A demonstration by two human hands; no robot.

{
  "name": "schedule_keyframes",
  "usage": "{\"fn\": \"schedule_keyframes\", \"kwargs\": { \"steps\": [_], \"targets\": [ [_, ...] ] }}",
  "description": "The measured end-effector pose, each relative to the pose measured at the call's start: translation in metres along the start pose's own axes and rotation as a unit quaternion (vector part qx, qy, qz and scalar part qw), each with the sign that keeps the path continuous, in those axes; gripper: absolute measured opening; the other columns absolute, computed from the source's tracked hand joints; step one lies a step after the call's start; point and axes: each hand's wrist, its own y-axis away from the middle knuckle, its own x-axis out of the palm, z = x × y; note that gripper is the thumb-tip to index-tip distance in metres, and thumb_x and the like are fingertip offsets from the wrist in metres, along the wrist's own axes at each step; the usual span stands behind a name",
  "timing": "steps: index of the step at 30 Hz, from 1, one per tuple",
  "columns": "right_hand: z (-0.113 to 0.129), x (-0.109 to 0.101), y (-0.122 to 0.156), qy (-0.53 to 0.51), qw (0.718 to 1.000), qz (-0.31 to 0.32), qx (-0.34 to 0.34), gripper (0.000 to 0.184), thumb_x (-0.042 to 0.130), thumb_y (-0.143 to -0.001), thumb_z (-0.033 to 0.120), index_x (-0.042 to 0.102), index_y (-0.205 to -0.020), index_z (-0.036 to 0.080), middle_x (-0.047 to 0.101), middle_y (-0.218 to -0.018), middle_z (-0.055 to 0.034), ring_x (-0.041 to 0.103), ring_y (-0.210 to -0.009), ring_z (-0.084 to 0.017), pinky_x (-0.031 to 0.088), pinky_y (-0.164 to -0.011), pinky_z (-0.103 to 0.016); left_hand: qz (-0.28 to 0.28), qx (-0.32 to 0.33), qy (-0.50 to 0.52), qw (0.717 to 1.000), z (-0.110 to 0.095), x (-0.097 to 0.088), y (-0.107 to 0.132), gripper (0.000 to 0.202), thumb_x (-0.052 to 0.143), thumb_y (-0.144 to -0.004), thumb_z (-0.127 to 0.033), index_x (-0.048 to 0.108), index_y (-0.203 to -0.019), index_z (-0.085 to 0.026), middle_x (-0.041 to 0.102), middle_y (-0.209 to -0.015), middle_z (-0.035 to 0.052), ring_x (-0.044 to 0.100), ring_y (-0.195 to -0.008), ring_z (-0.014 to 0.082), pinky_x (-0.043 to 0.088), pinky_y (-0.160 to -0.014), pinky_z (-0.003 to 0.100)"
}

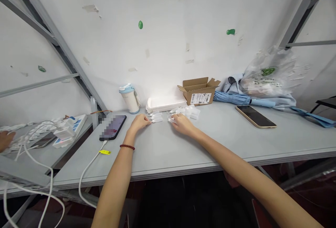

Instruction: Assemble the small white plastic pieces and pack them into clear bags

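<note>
My left hand (141, 122) rests on the grey table with its fingers curled together. Its fingertips touch the near end of a short row of small translucent white pieces (157, 116) that have thin loops or stems at one end; whether one is pinched is hard to see. Just across the row, my right hand (182, 124) has its thumb and fingers closed on another small white piece (171, 119), mostly covered by the fingers. Behind that hand lies a loose pile of similar white pieces (193, 111). A stack of flat white sheets or trays (165, 104) sits by the wall.
An open cardboard box (201, 95) and a cream-and-blue tumbler (130, 98) stand at the back. A cabled phone (115, 128) lies left, another phone (256, 116) right. Beyond are a folded blue umbrella (231, 97) and a plastic bag (270, 77). Another person's hand (5, 140) shows far left.
</note>
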Motion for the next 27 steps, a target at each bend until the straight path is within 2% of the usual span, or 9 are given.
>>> {"fn": "schedule_keyframes", "kwargs": {
  "steps": [4, 7, 11, 14, 18, 22, 27],
  "targets": [
    [-0.007, -0.003, -0.003, -0.098, 0.994, -0.037, 0.03, 0.031, 0.046, -0.086, 0.018, 0.057, -0.112, 0.008, 0.064, -0.105, -0.016, 0.056, -0.098, -0.024, 0.039, -0.081, -0.03, 0.0, -0.003, 0.023, 1.0, -0.005, 0.001, 0.002, 0.012, 0.065, -0.058, -0.025, 0.056, -0.056, -0.017, 0.053, -0.044, -0.0011, 0.049, -0.048, 0.0146, 0.034, -0.051, 0.025],
    [-0.011, -0.004, -0.006, -0.174, 0.981, -0.064, 0.047, 0.029, 0.043, -0.086, 0.02, 0.059, -0.109, 0.01, 0.065, -0.099, -0.0132, 0.058, -0.088, -0.02, 0.04, -0.077, -0.03, 0.003, 0.009, 0.067, 0.998, -0.011, 0.004, 0.002, 0.013, 0.065, -0.057, -0.025, 0.055, -0.057, -0.016, 0.054, -0.046, -0.0015, 0.05, -0.048, 0.0139, 0.034, -0.049, 0.024],
    [-0.013, -0.003, -0.009, -0.292, 0.95, -0.081, 0.073, 0.026, 0.039, -0.086, 0.023, 0.059, -0.101, 0.014, 0.066, -0.085, -0.0067, 0.059, -0.075, -0.016, 0.04, -0.067, -0.026, 0.01, 0.016, 0.129, 0.992, -0.023, 0.008, 0.005, 0.013, 0.062, -0.063, -0.026, 0.055, -0.064, -0.016, 0.055, -0.05, -0.0018, 0.049, -0.046, 0.0117, 0.034, -0.046, 0.023],
    [-0.013, -0.004, -0.01, -0.363, 0.923, -0.086, 0.092, 0.026, 0.04, -0.086, 0.029, 0.059, -0.094, 0.014, 0.066, -0.078, -0.005, 0.059, -0.071, -0.015, 0.04, -0.064, -0.025, 0.041, 0.02, 0.202, 0.978, -0.036, 0.013, 0.008, 0.017, 0.059, -0.071, -0.031, 0.058, -0.074, -0.014, 0.057, -0.058, -0.0004, 0.05, -0.046, 0.0107, 0.035, -0.043, 0.022],
    [-0.014, -0.005, -0.012, -0.411, 0.9, -0.101, 0.107, 0.028, 0.043, -0.083, 0.038, 0.06, -0.084, 0.015, 0.063, -0.071, -0.003, 0.052, -0.062, -0.013, 0.039, -0.06, -0.025, 0.098, 0.009, 0.275, 0.956, -0.05, 0.017, 0.015, 0.027, 0.055, -0.079, -0.037, 0.061, -0.091, -0.013, 0.057, -0.061, -0.0001, 0.052, -0.047, 0.0103, 0.036, -0.043, 0.022],
    [-0.014, -0.006, -0.013, -0.471, 0.87, -0.103, 0.109, 0.029, 0.046, -0.08, 0.043, 0.058, -0.077, 0.016, 0.061, -0.066, -0.0009, 0.044, -0.055, -0.011, 0.036, -0.055, -0.024, 0.122, 0.004, 0.306, 0.944, -0.056, 0.02, 0.02, 0.034, 0.057, -0.08, -0.041, 0.062, -0.098, -0.013, 0.057, -0.063, 0.0003, 0.052, -0.049, 0.0093, 0.035, -0.044, 0.022],
    [-0.013, -0.007, -0.011, -0.474, 0.868, -0.1, 0.112, 0.031, 0.048, -0.079, 0.045, 0.058, -0.077, 0.016, 0.06, -0.064, -0.0005, 0.042, -0.053, -0.01, 0.035, -0.053, -0.024, 0.142, 0.017, 0.358, 0.923, -0.055, 0.02, 0.022, 0.042, 0.059, -0.078, -0.049, 0.064, -0.098, -0.013, 0.058, -0.067, 0.0013, 0.051, -0.052, 0.009, 0.036, -0.048, 0.023]
  ]
}}
